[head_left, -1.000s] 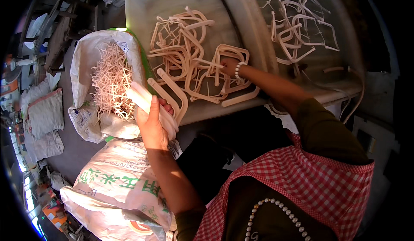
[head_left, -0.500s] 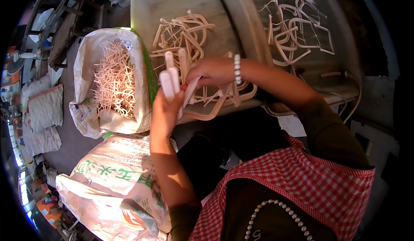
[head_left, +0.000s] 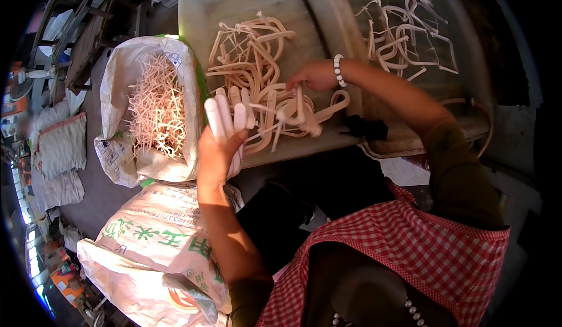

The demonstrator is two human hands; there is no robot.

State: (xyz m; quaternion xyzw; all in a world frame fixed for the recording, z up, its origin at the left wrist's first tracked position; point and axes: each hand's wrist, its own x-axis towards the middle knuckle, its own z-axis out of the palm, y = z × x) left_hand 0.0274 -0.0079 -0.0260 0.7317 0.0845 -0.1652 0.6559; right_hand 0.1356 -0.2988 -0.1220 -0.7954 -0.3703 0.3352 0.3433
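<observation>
Bars of pale pink, smooth, round-ended plastic (head_left: 214,119) are standing bundled in the person's left hand (head_left: 215,154), which is gripping them around their lower parts, its thumb pressing from the right side. Their long axis is running away from the body and leaning slightly left, with the rounded tips showing past the fingers.

The right hand (head_left: 316,74), carrying a white beaded bracelet (head_left: 339,72) at its wrist, is reaching over the shallow, grey-white plastic tray (head_left: 287,2). Its fingers are pointing left and downward at a blurred cluster of pale pink, bent plastic pieces (head_left: 287,115). A slim upright piece (head_left: 300,105) in that cluster is ending right at the fingertips; blur is hiding the contact, so I cannot tell whether this hand is pinching it or only touching it.

The cluster is lying to the right of the bundle and on the near side of the right hand; the right hand is sitting closer to the upright piece than the left.

Farther from the body, a tangled heap of pale pink, looped plastic pieces (head_left: 254,52) is resting in the same tray. Left of the bundle, an open, white woven sack (head_left: 114,93) is holding thin, pale pink offcuts (head_left: 155,107).
</observation>
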